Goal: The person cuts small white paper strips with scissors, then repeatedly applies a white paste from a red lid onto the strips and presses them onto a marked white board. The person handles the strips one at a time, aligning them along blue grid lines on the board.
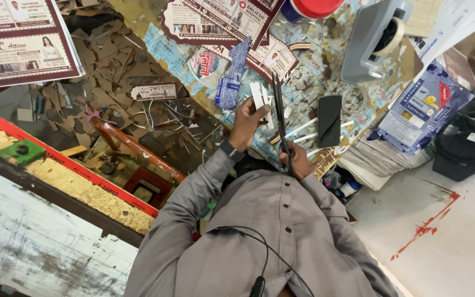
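My left hand (247, 122) is raised over the table edge and grips several narrow white paper strips (260, 97) that stand up from its fingers. My right hand (297, 161) sits close to my chest and is closed on the handles of long dark scissors (279, 110). The blades point away from me and lie right beside the strips, touching or nearly touching them. More white strips (302, 132) lie on the table (309, 77) just beyond the scissors. A watch is on my left wrist.
A black phone (329, 113) lies right of the scissors. A grey tape dispenser (372, 41), a red-lidded jar (310, 7), printed cards (221, 19), a blue packet (232, 74) and stacked paper packs (421, 107) crowd the table. Cardboard scraps (105, 66) litter the floor at left beside an orange stool (138, 154).
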